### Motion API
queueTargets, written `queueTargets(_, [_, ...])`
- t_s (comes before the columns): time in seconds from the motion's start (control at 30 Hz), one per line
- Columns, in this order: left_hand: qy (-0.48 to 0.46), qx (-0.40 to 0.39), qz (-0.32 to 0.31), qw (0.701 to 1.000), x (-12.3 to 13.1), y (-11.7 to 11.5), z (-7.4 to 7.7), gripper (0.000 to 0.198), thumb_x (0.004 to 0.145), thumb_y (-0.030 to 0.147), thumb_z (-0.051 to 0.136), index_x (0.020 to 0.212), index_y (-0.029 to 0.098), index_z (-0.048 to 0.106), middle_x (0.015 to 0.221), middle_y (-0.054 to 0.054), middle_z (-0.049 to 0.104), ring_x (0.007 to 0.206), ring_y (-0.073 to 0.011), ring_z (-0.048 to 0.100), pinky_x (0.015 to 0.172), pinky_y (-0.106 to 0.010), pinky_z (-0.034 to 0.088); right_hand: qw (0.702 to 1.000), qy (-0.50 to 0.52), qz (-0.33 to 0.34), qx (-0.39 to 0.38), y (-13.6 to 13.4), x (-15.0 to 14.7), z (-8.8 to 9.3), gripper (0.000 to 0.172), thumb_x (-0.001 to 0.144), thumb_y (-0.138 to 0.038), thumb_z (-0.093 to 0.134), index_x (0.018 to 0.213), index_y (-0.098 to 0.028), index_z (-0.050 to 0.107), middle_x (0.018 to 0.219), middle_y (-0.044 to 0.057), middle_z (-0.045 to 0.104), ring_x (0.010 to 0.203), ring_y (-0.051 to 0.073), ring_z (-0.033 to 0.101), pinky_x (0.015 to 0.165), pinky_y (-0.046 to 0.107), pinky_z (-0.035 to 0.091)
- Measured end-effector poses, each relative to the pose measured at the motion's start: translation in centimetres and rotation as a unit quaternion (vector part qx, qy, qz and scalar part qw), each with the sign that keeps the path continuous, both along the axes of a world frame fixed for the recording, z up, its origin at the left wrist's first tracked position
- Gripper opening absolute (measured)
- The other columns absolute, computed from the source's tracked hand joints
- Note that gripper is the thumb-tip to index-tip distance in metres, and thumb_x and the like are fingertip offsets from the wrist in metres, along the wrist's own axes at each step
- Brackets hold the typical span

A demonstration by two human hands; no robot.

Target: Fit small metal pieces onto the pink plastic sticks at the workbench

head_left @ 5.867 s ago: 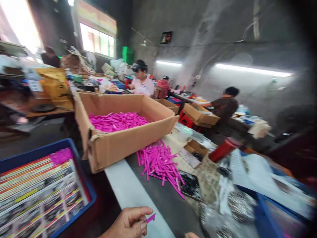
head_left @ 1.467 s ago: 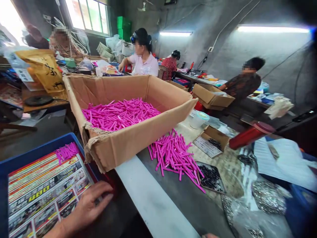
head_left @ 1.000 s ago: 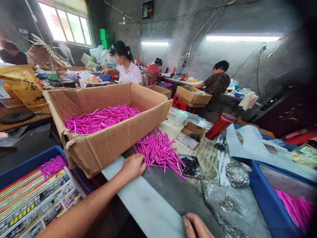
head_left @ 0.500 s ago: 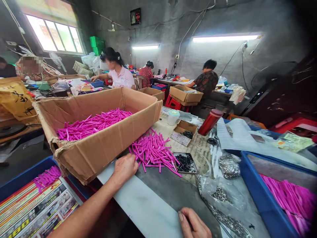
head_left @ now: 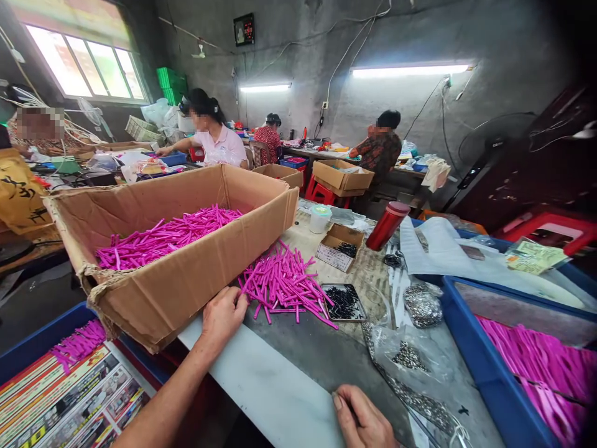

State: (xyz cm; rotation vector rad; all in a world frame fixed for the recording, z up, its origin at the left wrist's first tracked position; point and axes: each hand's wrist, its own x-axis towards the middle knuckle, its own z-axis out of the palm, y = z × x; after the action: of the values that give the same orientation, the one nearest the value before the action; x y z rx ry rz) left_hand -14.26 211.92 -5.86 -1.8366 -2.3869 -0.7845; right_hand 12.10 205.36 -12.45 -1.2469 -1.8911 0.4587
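Note:
My left hand (head_left: 224,316) rests with curled fingers by the lower edge of the large cardboard box (head_left: 186,274), at the left end of a pale board (head_left: 265,379). What its fingers hold, if anything, is hidden. A loose pile of magenta sticks (head_left: 282,280) lies just right of it. At the board's lower right end is my right hand (head_left: 361,417), thumb against bent fingers at the board's edge; anything between them is too small to name. More magenta sticks (head_left: 168,236) fill part of the box.
Beyond the pile are a tray of black pieces (head_left: 345,303), a small carton (head_left: 339,249) and a red flask (head_left: 387,225). Blue bins with magenta pieces stand right (head_left: 471,348) and left (head_left: 18,342). Bags of metal parts (head_left: 422,305) lie at right. Several people sit further back.
The view has shifted slightly, so most things sit a little further left. Both hands keep nearly the same places and poses. The person at the back right has raised a hand to the head.

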Motion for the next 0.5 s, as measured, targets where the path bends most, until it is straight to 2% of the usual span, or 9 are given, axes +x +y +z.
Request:
queueTargets(0.17, [-0.049,0.033,0.011,0.998,-0.2,-0.2,-0.7,0.020,0.076,0.026,0.041,0.068,0.018,0.057,0.063,0.001,0.059,0.062,-0.0131,0.056,0.061,-0.021,0.039,1.000,0.002,-0.007,0.002,-0.1,-0.2,0.2,0.030,0.085,-0.036,0.032,0.065,-0.020,0.048,0.054,-0.001,0.049,0.047,0.012,0.047,0.048,0.021,0.039])
queueTargets(0.27, [-0.071,0.052,-0.004,0.996,-0.1,-0.8,-0.9,0.019,0.075,0.026,0.041,0.068,0.018,0.057,0.063,0.000,0.059,0.060,-0.0127,0.055,0.059,-0.021,0.039,1.000,0.005,-0.004,0.000,-0.1,-0.2,0.3,0.029,0.085,-0.035,0.033,0.066,-0.020,0.048,0.054,-0.001,0.049,0.048,0.012,0.048,0.048,0.021,0.038])
queueTargets(0.5, [-0.100,0.095,-0.141,0.980,2.1,-3.0,-0.9,0.019,0.076,0.024,0.042,0.065,0.017,0.054,0.055,0.001,0.051,0.049,-0.0103,0.049,0.049,-0.020,0.037,1.000,-0.016,0.015,0.003,0.1,-0.1,1.3,0.028,0.084,-0.033,0.034,0.065,-0.019,0.049,0.053,-0.001,0.049,0.049,0.011,0.049,0.046,0.019,0.037])
